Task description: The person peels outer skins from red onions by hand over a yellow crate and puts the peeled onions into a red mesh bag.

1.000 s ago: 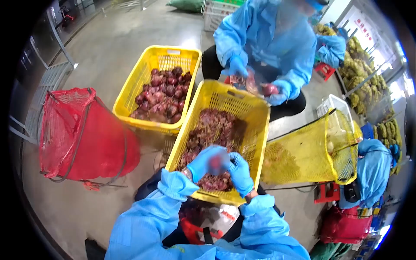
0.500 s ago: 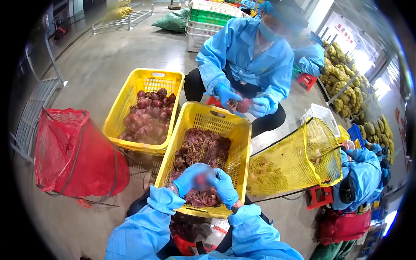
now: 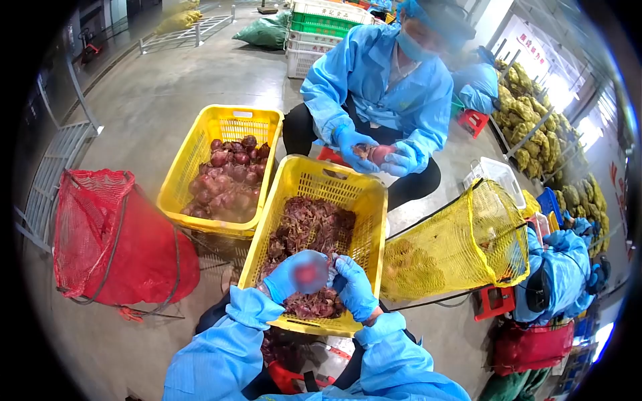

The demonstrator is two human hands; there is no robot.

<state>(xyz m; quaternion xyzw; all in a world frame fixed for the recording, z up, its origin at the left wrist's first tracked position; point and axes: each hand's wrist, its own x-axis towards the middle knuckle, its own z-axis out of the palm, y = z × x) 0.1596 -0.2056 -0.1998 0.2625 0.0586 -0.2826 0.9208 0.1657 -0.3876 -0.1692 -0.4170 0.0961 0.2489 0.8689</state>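
1 blurred red onion (image 3: 307, 273) | left hand (image 3: 282, 275) grasping it | right hand (image 3: 356, 290) now farther off, grip unclear

The left hand (image 3: 279, 279) has one blurry red onion (image 3: 310, 273). There are two big yellow crates: a near crate (image 3: 372, 224) under both hands, a far crate (image 3: 234, 125) ahead of the left hand. One red bag (image 3: 150, 247) sits left of that hand, one yellow net bag (image 3: 448, 250) right of the right hand (image 3: 356, 293).

This seems a vegetable-processing hall: beyond the yellow crate (image 3: 372, 230) of onion skins (image 3: 314, 224) stand stacked crates (image 3: 324, 25) and, rightward, piled mesh sacks (image 3: 552, 150).
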